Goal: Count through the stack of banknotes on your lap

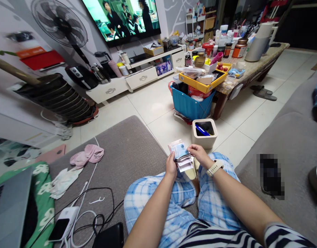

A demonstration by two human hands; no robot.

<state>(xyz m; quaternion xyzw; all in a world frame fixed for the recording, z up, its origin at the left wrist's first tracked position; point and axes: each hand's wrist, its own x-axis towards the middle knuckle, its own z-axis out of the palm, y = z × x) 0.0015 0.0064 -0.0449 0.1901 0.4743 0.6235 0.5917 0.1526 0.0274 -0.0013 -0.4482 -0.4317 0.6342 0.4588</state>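
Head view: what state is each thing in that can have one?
bundle of notes, fanned out, held in both hands above the lap
left hand, gripping the bundle's lower edge
right hand, pinching the bundle's top
television, switched on, showing a picture
bin, open, a blue item inside
laptop, lid open
drawers, shut
blue crate, open, filled

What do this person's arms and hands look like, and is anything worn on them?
Both forearms are bare. The right hand has a cream-strapped watch at its wrist; a navy-and-white striped sleeve covers that upper arm. The left hand wears nothing visible.
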